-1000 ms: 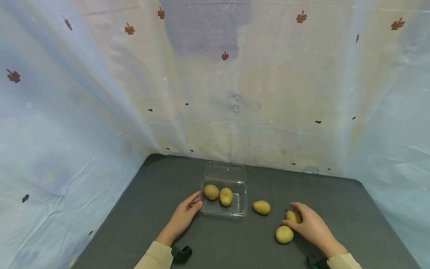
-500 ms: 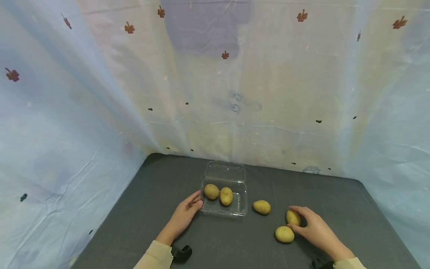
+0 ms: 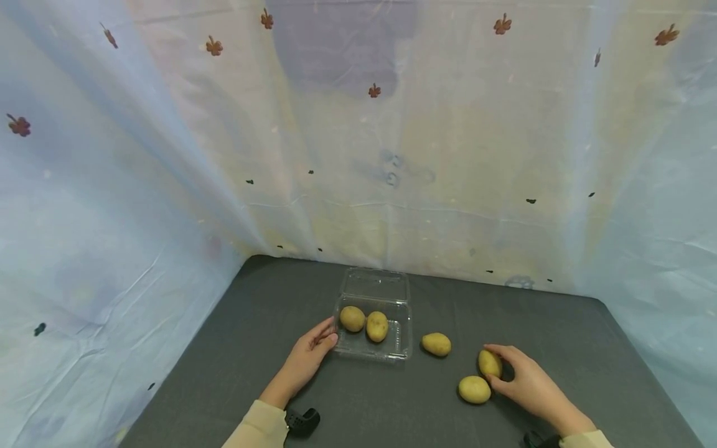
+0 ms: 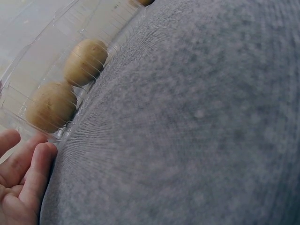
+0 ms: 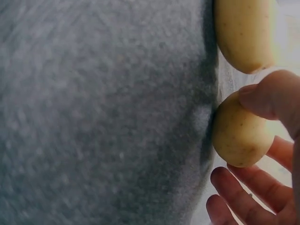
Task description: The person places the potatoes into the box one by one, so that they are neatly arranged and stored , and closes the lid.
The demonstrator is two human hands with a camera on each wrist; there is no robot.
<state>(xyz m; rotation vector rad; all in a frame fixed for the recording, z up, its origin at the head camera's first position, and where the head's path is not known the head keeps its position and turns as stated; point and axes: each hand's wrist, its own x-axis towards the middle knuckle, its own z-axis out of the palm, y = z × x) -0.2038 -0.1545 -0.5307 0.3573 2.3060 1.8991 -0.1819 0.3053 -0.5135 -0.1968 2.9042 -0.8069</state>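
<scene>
A clear plastic clamshell container (image 3: 400, 339) lies with its lid raised back. Two potatoes, one at the left (image 3: 352, 318) and one beside it (image 3: 377, 326), sit inside. At the container's left wall my left hand (image 3: 305, 361) rests its fingertips and thumb; the left wrist view shows the fingers (image 4: 40, 161) at the corner, not wrapped round it. My right hand (image 3: 526, 382) holds a potato (image 5: 241, 131) between thumb and fingers, low at the tabletop. Another potato (image 3: 474, 390) lies just in front of the held one. A further potato (image 3: 436, 345) lies between it and the container.
A dark grey cloth covers the table (image 3: 392, 410). Behind and to the left hangs a pale patterned curtain (image 3: 448, 137), close to the table's far edge. A black wrist strap (image 3: 303, 423) shows at my left wrist.
My right hand has shifted slightly right and nearer, its thumb settling on the potato's near side. The potato in front has turned a little. My left hand and the container have stayed still.
</scene>
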